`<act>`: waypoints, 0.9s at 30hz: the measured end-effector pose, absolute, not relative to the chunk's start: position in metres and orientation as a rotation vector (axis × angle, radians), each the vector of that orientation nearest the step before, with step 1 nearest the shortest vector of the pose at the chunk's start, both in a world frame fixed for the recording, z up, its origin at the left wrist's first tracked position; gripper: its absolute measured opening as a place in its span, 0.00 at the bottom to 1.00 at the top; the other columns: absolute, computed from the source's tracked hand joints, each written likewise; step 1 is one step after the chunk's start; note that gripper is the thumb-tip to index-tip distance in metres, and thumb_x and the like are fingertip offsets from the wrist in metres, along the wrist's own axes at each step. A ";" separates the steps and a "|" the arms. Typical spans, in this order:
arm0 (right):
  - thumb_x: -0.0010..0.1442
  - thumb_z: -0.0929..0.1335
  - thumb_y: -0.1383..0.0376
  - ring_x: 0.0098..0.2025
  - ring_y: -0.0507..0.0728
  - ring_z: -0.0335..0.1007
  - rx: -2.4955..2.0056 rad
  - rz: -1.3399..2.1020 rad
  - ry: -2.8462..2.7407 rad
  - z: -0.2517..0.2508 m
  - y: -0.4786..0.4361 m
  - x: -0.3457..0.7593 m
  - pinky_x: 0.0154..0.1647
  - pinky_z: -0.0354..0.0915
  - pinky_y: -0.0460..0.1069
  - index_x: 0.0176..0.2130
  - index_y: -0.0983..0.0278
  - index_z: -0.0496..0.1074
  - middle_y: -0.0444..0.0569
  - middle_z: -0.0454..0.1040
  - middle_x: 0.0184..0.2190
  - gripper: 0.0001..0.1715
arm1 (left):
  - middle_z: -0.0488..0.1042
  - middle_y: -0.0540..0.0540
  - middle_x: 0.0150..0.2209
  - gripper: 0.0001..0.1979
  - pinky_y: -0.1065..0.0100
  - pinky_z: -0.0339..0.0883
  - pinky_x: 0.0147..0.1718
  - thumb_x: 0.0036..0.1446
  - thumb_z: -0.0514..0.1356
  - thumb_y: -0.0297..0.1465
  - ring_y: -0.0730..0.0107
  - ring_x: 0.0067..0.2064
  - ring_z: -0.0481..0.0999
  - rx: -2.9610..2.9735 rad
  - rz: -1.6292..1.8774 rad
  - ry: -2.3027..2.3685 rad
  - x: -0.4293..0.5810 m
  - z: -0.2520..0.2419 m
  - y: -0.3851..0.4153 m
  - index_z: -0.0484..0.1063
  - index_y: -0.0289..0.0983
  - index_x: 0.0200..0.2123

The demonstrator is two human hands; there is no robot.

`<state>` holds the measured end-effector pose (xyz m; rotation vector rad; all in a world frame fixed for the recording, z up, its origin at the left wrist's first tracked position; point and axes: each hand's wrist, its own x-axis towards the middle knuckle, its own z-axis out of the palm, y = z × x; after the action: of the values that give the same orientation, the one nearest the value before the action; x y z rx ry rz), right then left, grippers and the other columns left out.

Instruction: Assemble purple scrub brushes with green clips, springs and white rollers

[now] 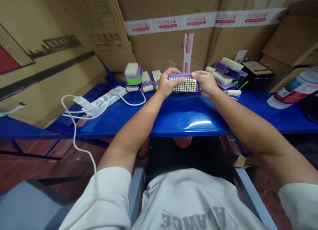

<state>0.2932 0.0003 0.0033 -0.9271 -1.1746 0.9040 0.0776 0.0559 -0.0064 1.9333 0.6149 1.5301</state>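
Observation:
A purple scrubbing brush [185,82] with cream bristles is held above the blue table [188,119], bristles facing me. My left hand [168,82] grips its left end with fingers curled over the top. Its right end sits in my right hand [206,83], also closed around it. Both forearms reach forward over the table's front edge.
More brushes stand behind at the left, one with a green base [133,74], and a pile of purple ones [228,72] lies to the right. A white power strip [106,99] with cables lies at the left. Cardboard boxes [169,28] wall the back; a bottle [295,89] lies at the right.

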 end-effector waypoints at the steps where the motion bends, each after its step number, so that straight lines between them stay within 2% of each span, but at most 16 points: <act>1: 0.42 0.90 0.38 0.45 0.66 0.87 -0.934 0.899 -1.177 0.005 -0.001 0.293 0.51 0.84 0.61 0.37 0.57 0.80 0.48 0.85 0.35 0.37 | 0.81 0.49 0.40 0.36 0.59 0.76 0.43 0.45 0.83 0.65 0.61 0.41 0.81 1.922 1.528 0.629 0.078 -0.005 0.054 0.78 0.44 0.38; 9: 0.46 0.89 0.41 0.48 0.67 0.86 -0.957 0.913 -1.209 0.014 -0.006 0.292 0.52 0.82 0.62 0.38 0.57 0.78 0.48 0.83 0.36 0.35 | 0.81 0.49 0.40 0.34 0.58 0.78 0.48 0.44 0.87 0.59 0.57 0.46 0.83 1.913 1.538 0.692 0.077 0.000 0.045 0.77 0.45 0.37; 20: 0.47 0.90 0.41 0.45 0.65 0.87 -0.961 0.920 -1.197 0.012 -0.004 0.293 0.50 0.85 0.61 0.37 0.58 0.78 0.47 0.84 0.35 0.34 | 0.82 0.49 0.40 0.39 0.60 0.77 0.46 0.43 0.83 0.69 0.60 0.42 0.82 1.934 1.561 0.688 0.077 -0.005 0.049 0.78 0.44 0.37; 27: 0.45 0.88 0.34 0.45 0.67 0.88 -0.951 0.997 -1.198 0.007 -0.002 0.291 0.50 0.86 0.62 0.36 0.55 0.75 0.48 0.83 0.33 0.40 | 0.81 0.50 0.37 0.38 0.62 0.75 0.41 0.39 0.84 0.66 0.64 0.38 0.80 1.788 1.476 0.646 0.078 -0.006 0.050 0.77 0.44 0.36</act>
<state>0.2909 -0.0021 0.0075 -0.9515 -1.1985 0.9973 0.0784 0.0499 -0.0063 1.7880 0.6463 1.4763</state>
